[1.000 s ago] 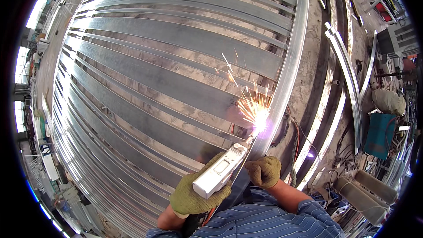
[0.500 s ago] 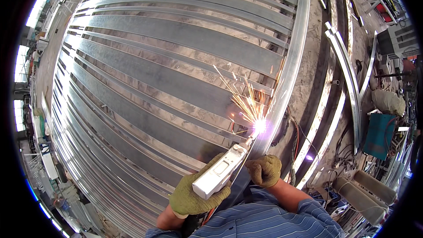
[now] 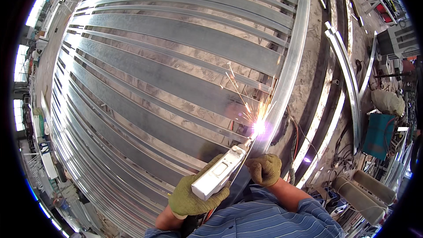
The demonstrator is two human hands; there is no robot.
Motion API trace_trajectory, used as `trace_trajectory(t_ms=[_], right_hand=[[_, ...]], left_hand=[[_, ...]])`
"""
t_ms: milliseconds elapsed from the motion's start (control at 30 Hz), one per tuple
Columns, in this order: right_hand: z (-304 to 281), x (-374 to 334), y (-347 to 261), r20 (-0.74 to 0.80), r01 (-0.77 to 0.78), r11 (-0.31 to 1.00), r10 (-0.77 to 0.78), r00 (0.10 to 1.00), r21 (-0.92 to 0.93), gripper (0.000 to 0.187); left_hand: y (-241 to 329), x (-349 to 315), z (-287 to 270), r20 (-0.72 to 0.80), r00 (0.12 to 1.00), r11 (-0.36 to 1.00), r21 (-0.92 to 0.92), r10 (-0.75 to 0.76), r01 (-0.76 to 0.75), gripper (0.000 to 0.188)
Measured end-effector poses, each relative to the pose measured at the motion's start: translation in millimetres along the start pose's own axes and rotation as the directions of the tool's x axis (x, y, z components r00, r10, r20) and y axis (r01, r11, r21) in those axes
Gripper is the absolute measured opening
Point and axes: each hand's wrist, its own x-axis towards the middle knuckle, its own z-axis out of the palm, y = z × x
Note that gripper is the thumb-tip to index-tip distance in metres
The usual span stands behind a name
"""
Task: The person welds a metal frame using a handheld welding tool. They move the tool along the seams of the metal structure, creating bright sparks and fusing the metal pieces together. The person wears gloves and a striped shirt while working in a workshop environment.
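A white, boxy welding gun (image 3: 214, 172) lies in the grip of my left hand (image 3: 185, 196), which wears a green knitted glove. Its metal nozzle (image 3: 249, 141) points up and to the right, away from me. At the tip a bright spark (image 3: 258, 127) burns where a crossbar meets the long side rail (image 3: 288, 68) of a silver metal frame. My right hand (image 3: 265, 170), gloved alike, is curled closed against the near end of that rail; whatever its fingers may hold is hidden. Wide and narrow slats (image 3: 185, 39) run leftward from the rail.
Right of the frame, long metal beams (image 3: 324, 101) and loose silver profiles (image 3: 346, 68) lie on the floor. Cables (image 3: 296, 143) run beside the rail. A teal box (image 3: 378, 135) and two brown padded cylinders (image 3: 363, 198) stand farther right.
The spray of sparks has become narrower and leans more upright. The welding gun has shifted very slightly down and left. My right hand has hardly moved.
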Motion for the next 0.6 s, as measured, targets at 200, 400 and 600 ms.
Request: trace_trajectory(t_ms=[200,400,600], right_hand=[[0.6,-3.0,1.1,0.005,-0.015,1.000,0.015,1.000,-0.015,0.013],[0.8,1.7,0.4,-0.028,0.019,1.000,-0.019,0.999,-0.001,0.013],[-1.8,1.2,1.2,0.040,0.004,1.000,-0.005,0.999,0.022,0.015]], left_hand=[[-4.7,-2.5,0.3,0.001,0.998,0.997,0.038,0.067,-0.067,0.060],[-1.4,-5.3,1.2,0.017,1.000,0.998,-0.056,-0.024,0.024,0.071],[0.1,-5.6,-0.7,0.014,1.000,1.000,0.030,0.002,-0.003,0.070]])
